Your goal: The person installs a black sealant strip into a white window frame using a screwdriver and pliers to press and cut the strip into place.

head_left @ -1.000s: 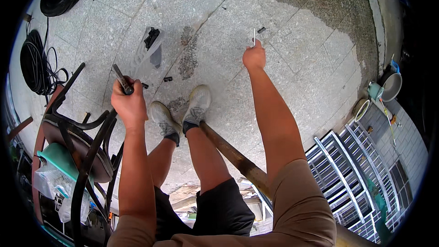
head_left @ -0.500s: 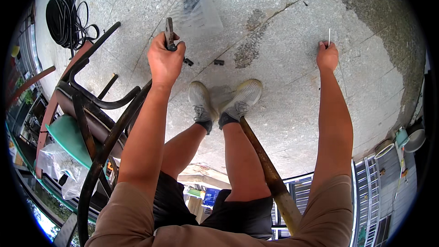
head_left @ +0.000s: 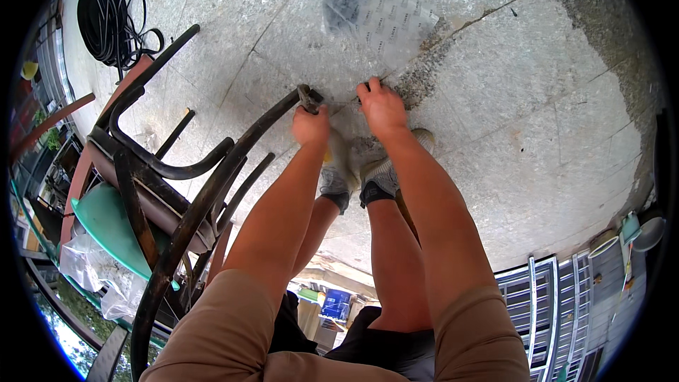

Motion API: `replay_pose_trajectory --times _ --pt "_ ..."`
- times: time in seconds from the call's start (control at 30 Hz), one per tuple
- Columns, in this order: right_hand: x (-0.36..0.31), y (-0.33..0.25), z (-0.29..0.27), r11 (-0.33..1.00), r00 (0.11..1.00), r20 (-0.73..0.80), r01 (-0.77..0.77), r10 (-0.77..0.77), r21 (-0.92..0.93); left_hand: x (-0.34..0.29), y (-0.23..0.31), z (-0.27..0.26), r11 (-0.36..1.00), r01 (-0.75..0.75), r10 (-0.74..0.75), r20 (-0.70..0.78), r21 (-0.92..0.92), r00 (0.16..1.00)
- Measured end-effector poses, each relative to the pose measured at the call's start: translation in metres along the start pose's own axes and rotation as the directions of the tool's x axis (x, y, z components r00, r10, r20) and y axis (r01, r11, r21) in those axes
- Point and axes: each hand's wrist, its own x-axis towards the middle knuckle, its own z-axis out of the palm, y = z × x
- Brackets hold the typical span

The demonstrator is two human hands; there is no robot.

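My left hand (head_left: 311, 126) is closed round a metal-headed hand tool that looks like pliers (head_left: 307, 101). Its head is beside the open end of a dark chair leg (head_left: 272, 114), and a small black piece (head_left: 317, 95) shows right by it; I cannot tell whether they touch. Down at the floor in front of my shoes, my right hand (head_left: 384, 111) has its fingers bent together. Something dark shows at those fingertips, mostly hidden. Beyond both hands lies a clear printed plastic bag (head_left: 396, 20) with dark contents at one end.
An overturned chair with dark tubular legs and a brown seat (head_left: 152, 191) stands at my left, with a green plastic piece (head_left: 106, 221) against it. Coiled black hose (head_left: 99, 18) lies at the far left. Metal racks (head_left: 548, 311) stand at the lower right.
Both hands came toward the middle: the right moved far left to the floor, the left moved right and nearer with the tool. The thin white stick no longer shows at my right hand.
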Motion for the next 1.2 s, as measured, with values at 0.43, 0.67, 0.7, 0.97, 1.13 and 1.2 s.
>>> replay_pose_trajectory --times 0.43,0.67,0.7,0.97,1.13,1.2 --pt "-0.038 0.058 -0.092 0.125 0.707 0.136 -0.304 0.694 0.944 0.009 0.031 0.040 0.980 0.084 -0.110 -0.137 -0.181 0.984" --pt "-0.003 0.045 -0.178 0.476 0.834 -0.093 -0.215 0.543 0.853 0.038 0.054 0.033 0.856 0.377 -0.338 0.168 -0.354 0.926" --pt "0.007 0.041 -0.184 0.527 0.837 -0.082 -0.261 0.541 0.808 0.035 0.057 0.031 0.888 0.319 -0.295 0.120 -0.332 0.948" --pt "0.040 0.025 -0.196 0.513 0.952 -0.058 -0.109 0.299 0.851 -0.079 0.090 -0.033 0.736 -0.192 0.359 0.134 -0.649 0.924" --pt "0.036 0.023 -0.193 0.431 0.949 0.023 -0.164 0.314 0.887 -0.127 0.124 -0.080 0.730 -0.231 0.442 0.186 -0.643 0.877" --pt "0.037 0.020 -0.191 0.368 0.958 0.050 -0.157 0.283 0.916 -0.133 0.134 -0.089 0.693 -0.217 0.450 0.179 -0.687 0.875"
